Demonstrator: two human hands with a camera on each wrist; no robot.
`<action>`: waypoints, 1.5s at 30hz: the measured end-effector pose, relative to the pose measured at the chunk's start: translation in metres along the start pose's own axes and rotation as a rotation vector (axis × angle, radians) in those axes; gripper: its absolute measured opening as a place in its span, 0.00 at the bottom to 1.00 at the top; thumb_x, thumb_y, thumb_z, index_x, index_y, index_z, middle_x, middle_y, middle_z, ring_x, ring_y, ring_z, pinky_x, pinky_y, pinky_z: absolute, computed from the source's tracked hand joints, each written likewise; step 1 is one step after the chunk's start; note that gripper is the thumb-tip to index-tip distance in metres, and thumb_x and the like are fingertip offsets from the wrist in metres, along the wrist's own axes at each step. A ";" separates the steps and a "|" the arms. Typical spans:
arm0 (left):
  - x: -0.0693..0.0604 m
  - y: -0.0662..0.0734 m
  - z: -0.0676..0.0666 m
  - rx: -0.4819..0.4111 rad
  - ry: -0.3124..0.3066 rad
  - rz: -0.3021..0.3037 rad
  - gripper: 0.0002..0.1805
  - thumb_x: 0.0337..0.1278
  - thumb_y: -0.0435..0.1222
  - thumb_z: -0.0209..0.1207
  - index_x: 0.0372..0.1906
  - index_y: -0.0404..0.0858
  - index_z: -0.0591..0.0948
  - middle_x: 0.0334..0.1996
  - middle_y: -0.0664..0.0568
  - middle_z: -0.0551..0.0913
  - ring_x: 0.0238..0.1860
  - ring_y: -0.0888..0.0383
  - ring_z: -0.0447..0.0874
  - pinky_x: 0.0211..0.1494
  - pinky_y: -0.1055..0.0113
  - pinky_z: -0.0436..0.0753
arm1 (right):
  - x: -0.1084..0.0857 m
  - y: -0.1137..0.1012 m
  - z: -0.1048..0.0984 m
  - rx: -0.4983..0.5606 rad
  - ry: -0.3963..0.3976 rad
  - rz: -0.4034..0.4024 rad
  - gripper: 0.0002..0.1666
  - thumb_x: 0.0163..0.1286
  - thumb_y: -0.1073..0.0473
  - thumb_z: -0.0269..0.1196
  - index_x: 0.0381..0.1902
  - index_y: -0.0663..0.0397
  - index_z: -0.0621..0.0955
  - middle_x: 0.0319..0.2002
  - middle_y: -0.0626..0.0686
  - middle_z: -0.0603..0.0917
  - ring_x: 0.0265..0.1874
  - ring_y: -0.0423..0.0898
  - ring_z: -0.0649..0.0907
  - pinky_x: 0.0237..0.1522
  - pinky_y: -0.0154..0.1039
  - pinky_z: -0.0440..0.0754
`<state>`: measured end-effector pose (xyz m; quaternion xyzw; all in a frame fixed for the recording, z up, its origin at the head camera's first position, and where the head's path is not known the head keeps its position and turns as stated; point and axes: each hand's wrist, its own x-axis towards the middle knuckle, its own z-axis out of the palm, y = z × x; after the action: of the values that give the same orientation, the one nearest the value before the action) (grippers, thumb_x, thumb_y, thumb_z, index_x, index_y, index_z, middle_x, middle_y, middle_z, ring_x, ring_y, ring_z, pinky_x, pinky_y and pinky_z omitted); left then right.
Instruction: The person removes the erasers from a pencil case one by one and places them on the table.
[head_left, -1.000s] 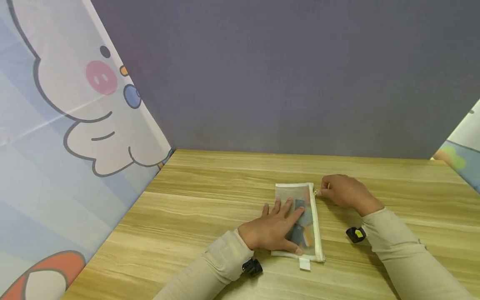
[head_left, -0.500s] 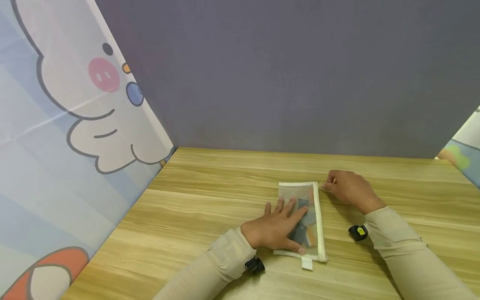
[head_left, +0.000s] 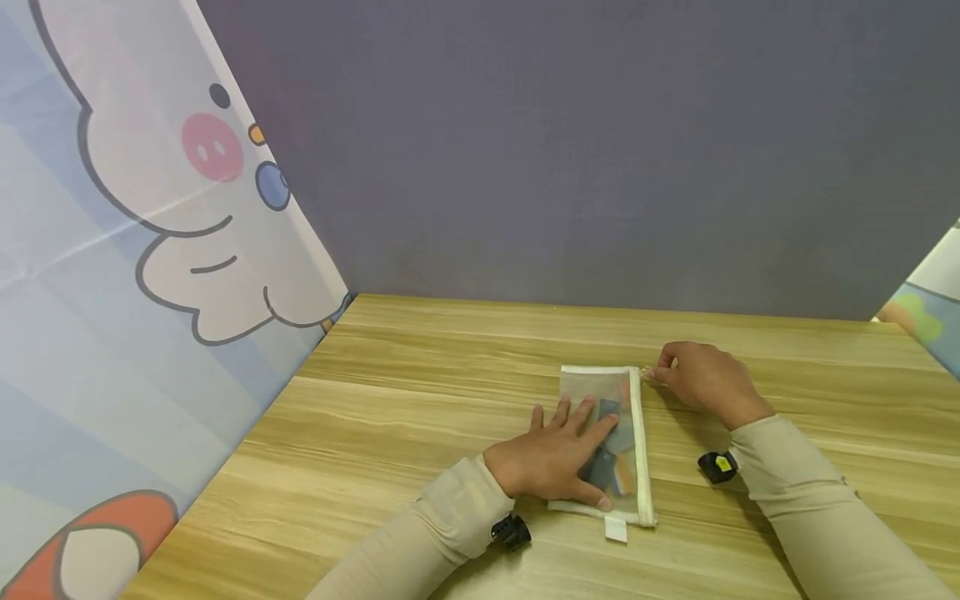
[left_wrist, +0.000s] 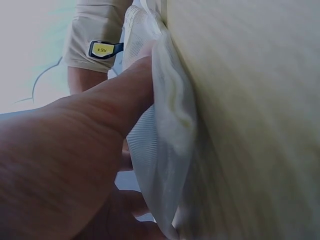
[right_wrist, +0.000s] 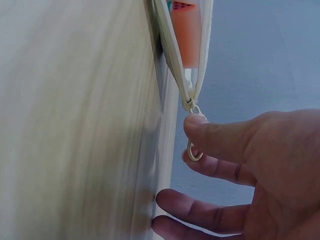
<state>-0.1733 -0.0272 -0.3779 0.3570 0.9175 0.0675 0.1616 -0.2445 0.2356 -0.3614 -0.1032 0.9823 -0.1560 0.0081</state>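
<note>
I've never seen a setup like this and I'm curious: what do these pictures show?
There's no machine here, just a person's two bare hands at a wooden table. The wide picture looks down from the head; the two close ones come from the left and right wrists. A see-through zip pouch lies on the table. The left hand rests spread on it; the right hand pinches the zipper pull. The right-wrist picture shows the zip open, with something orange inside.

Pouch [head_left: 641, 442] on table [head_left: 420, 383]; items [head_left: 602, 468] inside; panel [head_left: 570, 150] behind
</note>
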 end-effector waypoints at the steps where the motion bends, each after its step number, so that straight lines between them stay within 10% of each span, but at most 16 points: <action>1: 0.000 0.000 0.000 0.000 0.000 0.001 0.57 0.56 0.67 0.59 0.82 0.57 0.40 0.81 0.46 0.36 0.78 0.39 0.35 0.74 0.35 0.47 | 0.000 0.000 0.000 -0.002 0.004 -0.003 0.14 0.71 0.45 0.64 0.33 0.47 0.82 0.30 0.51 0.85 0.22 0.47 0.76 0.22 0.44 0.73; 22: -0.002 -0.009 0.000 0.078 0.063 0.047 0.53 0.57 0.73 0.51 0.82 0.57 0.46 0.80 0.47 0.46 0.77 0.41 0.48 0.73 0.43 0.60 | -0.006 0.008 0.009 -0.018 -0.007 -0.045 0.14 0.72 0.47 0.63 0.37 0.50 0.86 0.39 0.57 0.87 0.31 0.52 0.83 0.32 0.55 0.80; 45: 0.006 -0.010 -0.032 0.170 0.150 0.079 0.33 0.65 0.64 0.55 0.72 0.58 0.73 0.70 0.55 0.71 0.67 0.56 0.73 0.61 0.58 0.78 | -0.032 0.000 0.010 0.005 0.020 -0.151 0.06 0.66 0.53 0.68 0.34 0.48 0.86 0.36 0.49 0.83 0.35 0.49 0.81 0.37 0.53 0.80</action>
<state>-0.1952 -0.0307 -0.3518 0.3994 0.9146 0.0222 0.0587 -0.2132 0.2390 -0.3719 -0.1756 0.9713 -0.1597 -0.0131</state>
